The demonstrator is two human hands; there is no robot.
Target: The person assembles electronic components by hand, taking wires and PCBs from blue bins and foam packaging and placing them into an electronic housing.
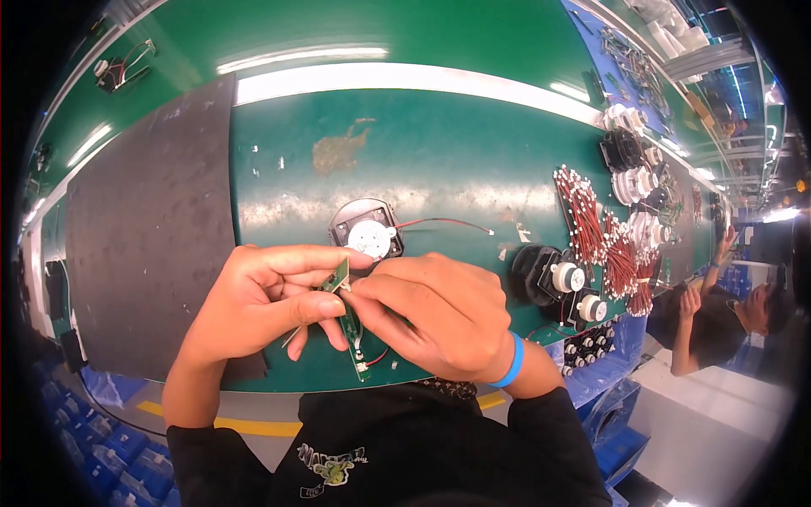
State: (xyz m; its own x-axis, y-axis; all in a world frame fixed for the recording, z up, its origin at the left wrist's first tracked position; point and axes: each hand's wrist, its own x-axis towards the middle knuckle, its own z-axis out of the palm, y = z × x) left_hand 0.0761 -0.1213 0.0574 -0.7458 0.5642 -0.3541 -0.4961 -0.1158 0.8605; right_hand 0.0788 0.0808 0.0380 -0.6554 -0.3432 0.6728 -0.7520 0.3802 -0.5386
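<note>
Between my two hands is a narrow green circuit board (351, 332), tilted, its lower end near the table's front edge. My left hand (270, 296) pinches the upper part of the board between thumb and fingers. With its fingertips closed at a small white connector on the board, my right hand (435, 317) works from the other side; whether it grips the connector or a wire is hidden. A short red wire shows at the board's lower end. Just beyond my hands lies a black housing (342, 221) with a round white motor (369, 240), from which a red lead runs right.
On the right stand black-and-white motor units (549, 279) beside bundles of red wires (583, 211). A dark mat (152, 228) covers the left of the green table (439, 127). Blue bins (617, 422) sit below at right. Another person (718, 321) is at far right.
</note>
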